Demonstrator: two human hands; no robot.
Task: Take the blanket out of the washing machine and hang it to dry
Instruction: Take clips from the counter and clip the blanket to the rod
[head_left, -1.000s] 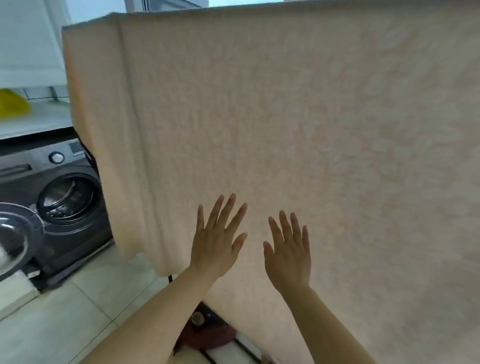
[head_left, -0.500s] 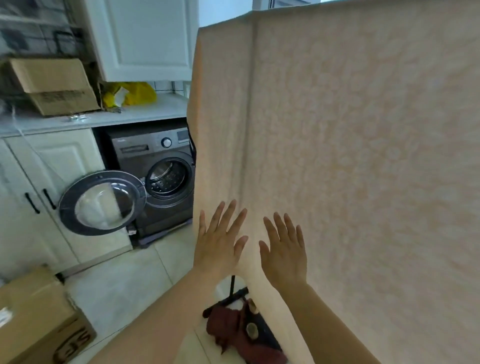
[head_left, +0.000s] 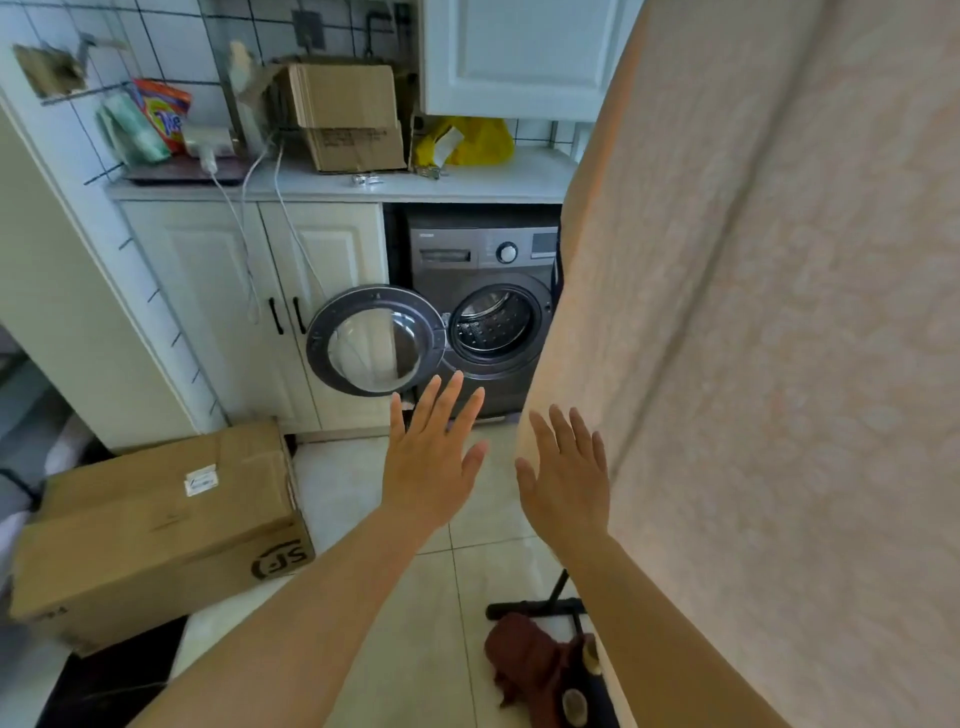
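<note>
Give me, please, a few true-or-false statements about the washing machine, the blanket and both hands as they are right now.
1. The washing machine door is closed. False: it stands open.
2. The blanket hangs spread out on the right. True.
3. The left hand grips the blanket. False: it is open, clear of the fabric.
4. The right hand has straight fingers at the blanket's edge. True.
5. The drum holds laundry. False: none is visible.

You are standing in a home laundry corner. A front-loading washing machine (head_left: 480, 312) sits under a white tabletop (head_left: 467, 182) with its round door (head_left: 375, 340) swung open, beside cream cabinet doors (head_left: 249, 306). White wall tiles (head_left: 171, 47), a detergent bag (head_left: 165, 117), cardboard boxes (head_left: 156, 525) and a pale tiled floor (head_left: 405, 649) complete it.
</note>
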